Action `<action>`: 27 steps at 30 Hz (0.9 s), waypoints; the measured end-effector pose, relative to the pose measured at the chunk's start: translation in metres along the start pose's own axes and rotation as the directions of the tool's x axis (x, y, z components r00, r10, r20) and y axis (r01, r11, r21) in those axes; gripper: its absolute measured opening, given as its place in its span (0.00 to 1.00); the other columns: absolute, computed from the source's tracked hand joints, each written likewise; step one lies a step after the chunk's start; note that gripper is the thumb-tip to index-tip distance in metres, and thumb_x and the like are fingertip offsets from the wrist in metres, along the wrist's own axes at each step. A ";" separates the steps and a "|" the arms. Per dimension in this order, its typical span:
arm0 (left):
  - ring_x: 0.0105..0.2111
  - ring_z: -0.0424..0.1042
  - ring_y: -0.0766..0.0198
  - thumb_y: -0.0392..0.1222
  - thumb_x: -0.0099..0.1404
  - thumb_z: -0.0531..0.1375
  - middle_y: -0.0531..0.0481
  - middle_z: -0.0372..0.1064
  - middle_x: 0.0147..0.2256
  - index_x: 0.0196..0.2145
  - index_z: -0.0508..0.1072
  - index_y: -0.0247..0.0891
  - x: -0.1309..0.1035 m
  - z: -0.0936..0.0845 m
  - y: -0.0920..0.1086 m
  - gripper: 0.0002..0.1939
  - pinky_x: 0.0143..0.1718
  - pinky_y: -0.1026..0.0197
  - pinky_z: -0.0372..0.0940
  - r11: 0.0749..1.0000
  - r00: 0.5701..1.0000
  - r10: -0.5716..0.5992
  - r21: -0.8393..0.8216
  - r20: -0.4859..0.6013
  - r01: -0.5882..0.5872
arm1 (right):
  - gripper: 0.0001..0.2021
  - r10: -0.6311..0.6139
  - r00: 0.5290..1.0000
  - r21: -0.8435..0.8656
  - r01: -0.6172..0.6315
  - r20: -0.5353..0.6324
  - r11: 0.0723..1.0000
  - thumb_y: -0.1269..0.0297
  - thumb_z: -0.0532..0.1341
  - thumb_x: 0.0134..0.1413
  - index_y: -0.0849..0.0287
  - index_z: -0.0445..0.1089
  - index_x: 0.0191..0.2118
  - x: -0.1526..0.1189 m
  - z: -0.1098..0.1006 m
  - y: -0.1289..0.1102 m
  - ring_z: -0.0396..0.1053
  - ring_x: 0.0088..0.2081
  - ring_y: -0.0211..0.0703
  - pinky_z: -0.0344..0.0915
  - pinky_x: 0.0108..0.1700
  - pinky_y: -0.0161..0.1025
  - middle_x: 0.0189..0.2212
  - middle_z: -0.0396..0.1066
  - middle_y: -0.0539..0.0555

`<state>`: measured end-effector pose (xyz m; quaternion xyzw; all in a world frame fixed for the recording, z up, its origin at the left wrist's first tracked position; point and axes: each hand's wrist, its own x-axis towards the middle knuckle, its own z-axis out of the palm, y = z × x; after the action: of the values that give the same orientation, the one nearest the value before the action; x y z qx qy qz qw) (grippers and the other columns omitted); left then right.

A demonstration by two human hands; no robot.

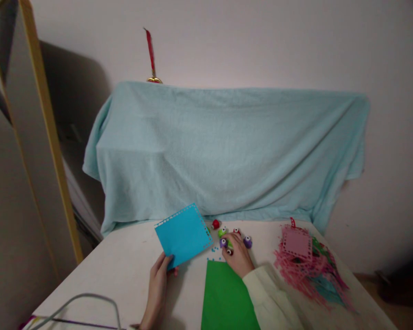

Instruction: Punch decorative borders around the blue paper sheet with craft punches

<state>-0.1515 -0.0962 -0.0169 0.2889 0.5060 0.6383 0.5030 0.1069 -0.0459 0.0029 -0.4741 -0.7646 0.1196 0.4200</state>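
A blue paper sheet [184,236] with punched holes along its top and right edges is held up at its lower left corner by my left hand [161,272]. My right hand [237,254] reaches into a cluster of small round pieces with eye shapes, its fingers closed around a purple piece [223,243]. Close by lie a green piece [222,232], a red piece [215,224] and another purple piece [248,241]. Small blue paper bits [214,250] are scattered between the blue sheet and my right hand. Below that hand lies a green sheet [225,298].
On the right of the white table [117,266], a pink punched card [297,244] rests on a heap of pink, green and blue paper shreds [309,275]. A light blue cloth [206,151] hangs behind. A grey curved bar [89,295] is at the front left.
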 end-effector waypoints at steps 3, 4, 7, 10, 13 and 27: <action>0.20 0.62 0.69 0.50 0.51 0.63 0.58 0.63 0.22 0.32 0.68 0.37 0.000 0.000 0.001 0.15 0.22 0.68 0.59 1.000 1.000 -0.003 0.004 -0.005 0.003 | 0.19 -0.002 1.000 0.000 0.002 0.009 1.000 0.78 0.55 0.44 0.56 0.68 0.43 0.000 0.001 0.001 0.63 0.47 0.50 0.59 0.52 0.47 0.39 0.68 0.56; 0.20 0.63 0.69 0.50 0.51 0.63 0.58 0.63 0.22 0.33 0.69 0.37 0.001 0.000 0.001 0.16 0.22 0.68 0.59 1.000 1.000 -0.008 0.007 -0.009 0.008 | 0.20 -0.001 1.000 -0.001 0.001 0.012 1.000 0.78 0.55 0.43 0.56 0.68 0.44 0.000 0.001 0.001 0.63 0.47 0.50 0.59 0.52 0.47 0.40 0.68 0.56; 0.20 0.63 0.68 0.50 0.51 0.63 0.58 0.63 0.22 0.34 0.69 0.37 0.001 0.000 0.002 0.16 0.21 0.67 0.58 1.000 1.000 -0.014 0.016 -0.008 0.015 | 0.21 0.004 1.000 -0.005 -0.004 0.014 1.000 0.78 0.55 0.43 0.56 0.69 0.45 0.000 0.002 0.001 0.62 0.48 0.51 0.58 0.53 0.48 0.40 0.68 0.56; 0.20 0.63 0.69 0.50 0.52 0.63 0.58 0.63 0.23 0.34 0.69 0.37 -0.001 0.001 0.002 0.16 0.22 0.68 0.59 1.000 1.000 -0.009 0.003 0.006 0.009 | 0.22 0.008 1.000 -0.004 -0.008 0.016 1.000 0.79 0.55 0.42 0.55 0.69 0.44 0.000 0.001 0.000 0.63 0.47 0.51 0.59 0.53 0.48 0.40 0.69 0.56; 0.20 0.64 0.69 0.50 0.52 0.63 0.58 0.64 0.23 0.34 0.69 0.37 -0.001 0.001 0.003 0.16 0.22 0.67 0.59 1.000 1.000 -0.002 -0.006 0.010 0.002 | 0.23 0.012 1.000 -0.004 -0.012 0.016 1.000 0.80 0.54 0.41 0.55 0.70 0.44 0.001 0.000 -0.001 0.63 0.47 0.51 0.60 0.52 0.49 0.40 0.69 0.56; 0.21 0.63 0.68 0.49 0.53 0.62 0.57 0.64 0.23 0.33 0.68 0.37 -0.001 0.001 0.003 0.14 0.23 0.67 0.59 1.000 1.000 0.007 0.006 0.019 -0.007 | 0.12 0.020 1.000 -0.017 -0.020 0.006 1.000 0.74 0.62 0.48 0.54 0.71 0.40 0.001 0.001 0.003 0.65 0.45 0.52 0.60 0.51 0.51 0.38 0.71 0.56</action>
<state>-0.1509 -0.0971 -0.0140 0.2982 0.5021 0.6358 0.5047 0.1075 -0.0434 0.0012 -0.4849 -0.7620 0.1186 0.4125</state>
